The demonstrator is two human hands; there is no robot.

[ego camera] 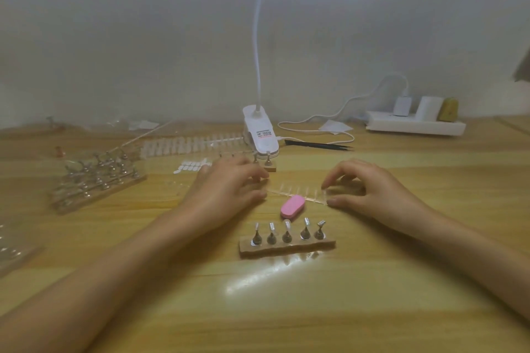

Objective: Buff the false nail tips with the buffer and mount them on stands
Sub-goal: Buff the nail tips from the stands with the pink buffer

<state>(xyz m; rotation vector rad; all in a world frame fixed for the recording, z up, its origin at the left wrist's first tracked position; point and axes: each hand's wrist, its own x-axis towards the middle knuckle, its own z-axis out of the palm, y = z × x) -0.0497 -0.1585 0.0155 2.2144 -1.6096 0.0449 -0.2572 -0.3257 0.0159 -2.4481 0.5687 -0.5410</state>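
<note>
A clear strip of false nail tips (298, 191) lies across the wooden table between my hands. My left hand (229, 186) pinches its left end, and my right hand (367, 189) pinches its right end between thumb and forefinger. The pink buffer (292, 206) lies on the table just in front of the strip, touched by neither hand. Nearer to me stands a wooden base (287, 246) with several metal stands, some carrying nail tips.
A white clip lamp (260, 135) stands behind my hands, with black tweezers (321, 145) to its right. More nail tip strips (195, 145) and a block of stands (97, 178) sit at the left. A power strip (415, 125) is at the back right.
</note>
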